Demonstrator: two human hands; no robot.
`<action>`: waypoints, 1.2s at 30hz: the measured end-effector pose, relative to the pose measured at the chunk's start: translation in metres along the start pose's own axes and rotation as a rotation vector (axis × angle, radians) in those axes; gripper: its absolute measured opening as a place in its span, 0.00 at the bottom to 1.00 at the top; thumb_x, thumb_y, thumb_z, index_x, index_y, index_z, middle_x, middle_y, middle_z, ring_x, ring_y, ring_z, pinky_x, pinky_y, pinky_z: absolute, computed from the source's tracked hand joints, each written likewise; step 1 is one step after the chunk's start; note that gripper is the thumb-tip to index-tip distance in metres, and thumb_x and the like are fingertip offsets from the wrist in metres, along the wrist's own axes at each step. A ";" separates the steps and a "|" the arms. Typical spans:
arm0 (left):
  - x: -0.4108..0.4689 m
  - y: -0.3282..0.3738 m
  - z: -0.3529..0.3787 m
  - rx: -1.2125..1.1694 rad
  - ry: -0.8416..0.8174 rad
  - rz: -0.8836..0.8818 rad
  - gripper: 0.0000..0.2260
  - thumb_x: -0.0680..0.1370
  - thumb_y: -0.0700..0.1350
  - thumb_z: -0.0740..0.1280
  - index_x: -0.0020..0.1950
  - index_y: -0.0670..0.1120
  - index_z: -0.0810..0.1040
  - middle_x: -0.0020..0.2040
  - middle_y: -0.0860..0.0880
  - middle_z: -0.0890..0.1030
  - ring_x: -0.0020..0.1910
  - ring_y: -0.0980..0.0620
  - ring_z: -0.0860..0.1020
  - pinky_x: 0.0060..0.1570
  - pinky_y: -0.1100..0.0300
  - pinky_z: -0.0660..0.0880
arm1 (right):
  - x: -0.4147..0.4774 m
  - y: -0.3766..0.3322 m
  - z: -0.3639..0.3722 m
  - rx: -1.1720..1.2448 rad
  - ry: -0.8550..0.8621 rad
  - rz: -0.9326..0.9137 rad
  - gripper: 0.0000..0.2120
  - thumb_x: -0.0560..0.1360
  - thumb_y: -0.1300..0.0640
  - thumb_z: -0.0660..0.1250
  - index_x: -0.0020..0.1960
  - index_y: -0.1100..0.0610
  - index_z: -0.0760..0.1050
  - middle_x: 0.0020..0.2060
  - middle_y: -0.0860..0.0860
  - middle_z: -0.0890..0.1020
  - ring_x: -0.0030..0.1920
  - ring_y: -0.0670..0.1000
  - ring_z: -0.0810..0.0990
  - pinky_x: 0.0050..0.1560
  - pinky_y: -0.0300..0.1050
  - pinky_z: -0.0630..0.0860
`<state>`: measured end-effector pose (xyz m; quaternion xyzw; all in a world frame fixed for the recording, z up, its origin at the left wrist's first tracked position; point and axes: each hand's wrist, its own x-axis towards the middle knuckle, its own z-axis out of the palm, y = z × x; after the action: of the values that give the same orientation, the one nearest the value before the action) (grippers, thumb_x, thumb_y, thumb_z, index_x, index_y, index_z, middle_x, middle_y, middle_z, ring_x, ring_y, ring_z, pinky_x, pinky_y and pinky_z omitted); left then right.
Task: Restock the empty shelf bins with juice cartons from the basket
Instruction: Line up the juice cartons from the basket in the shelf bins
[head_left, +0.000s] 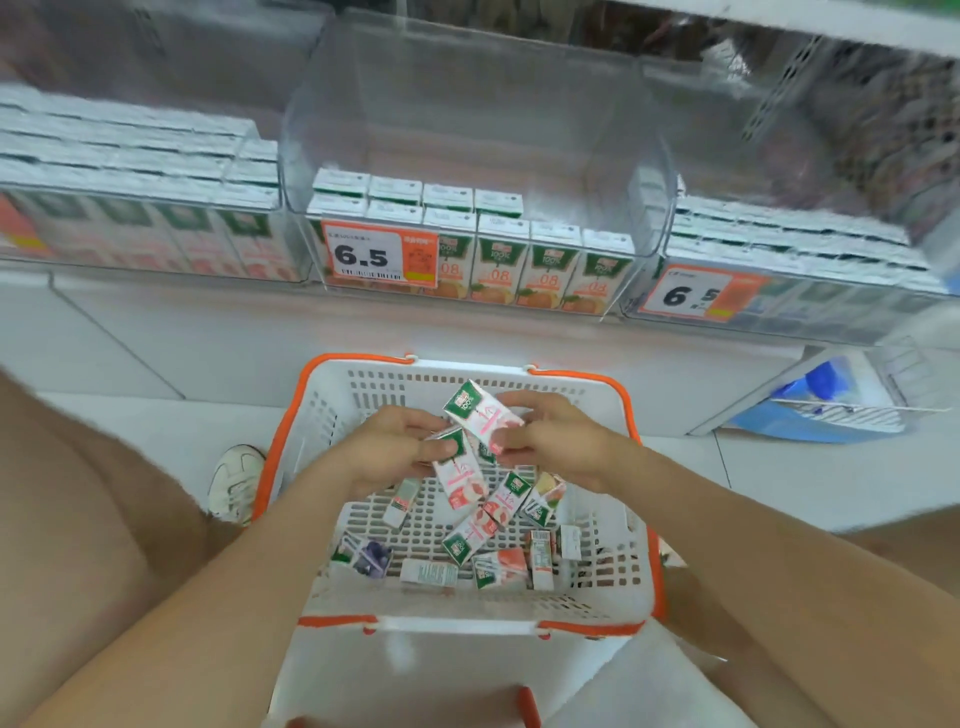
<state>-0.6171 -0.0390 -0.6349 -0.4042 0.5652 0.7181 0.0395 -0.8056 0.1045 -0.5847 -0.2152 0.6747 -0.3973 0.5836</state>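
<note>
A white basket (631, 545) with orange rim and handles sits on the floor before me, with several small juice cartons (467, 540) lying loose in it. Above the basket my left hand (387, 452) grips a green-and-pink carton (460, 467). My right hand (550, 439) pinches a second green-and-pink carton (480, 410), tilted, beside the first. On the shelf ahead, the clear middle bin (467, 130) holds rows of orange cartons (524, 270) in its front part only; its back is bare.
Full bins of cartons stand left (130, 171) and right (789, 249) of the middle bin. Price tags (366, 254) reading 6.5 hang on the bin fronts. My knee (78, 519) and a white shoe (236, 480) are left of the basket. A blue-and-white package (826, 405) lies at the right.
</note>
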 end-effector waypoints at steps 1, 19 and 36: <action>-0.010 0.011 0.000 0.029 -0.027 0.031 0.16 0.78 0.36 0.75 0.65 0.38 0.80 0.56 0.42 0.87 0.57 0.42 0.86 0.61 0.46 0.82 | -0.007 -0.009 0.004 0.015 -0.033 -0.038 0.24 0.77 0.71 0.72 0.71 0.59 0.75 0.59 0.63 0.83 0.59 0.63 0.84 0.61 0.55 0.83; -0.130 0.143 -0.066 0.236 -0.020 0.397 0.11 0.83 0.40 0.69 0.65 0.41 0.80 0.59 0.40 0.86 0.61 0.40 0.84 0.65 0.43 0.78 | -0.058 -0.103 0.068 0.013 0.110 -0.421 0.15 0.78 0.60 0.72 0.64 0.52 0.77 0.53 0.51 0.88 0.51 0.54 0.87 0.55 0.53 0.82; -0.154 0.235 -0.184 0.470 0.781 0.939 0.10 0.81 0.38 0.70 0.60 0.50 0.80 0.53 0.55 0.84 0.51 0.59 0.82 0.54 0.61 0.76 | -0.020 -0.248 0.133 -0.416 0.563 -1.100 0.16 0.74 0.51 0.78 0.58 0.44 0.75 0.48 0.41 0.82 0.50 0.47 0.81 0.52 0.52 0.79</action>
<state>-0.5357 -0.2170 -0.3617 -0.3262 0.7962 0.3165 -0.3993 -0.7168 -0.0654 -0.3774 -0.5251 0.6562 -0.5404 0.0421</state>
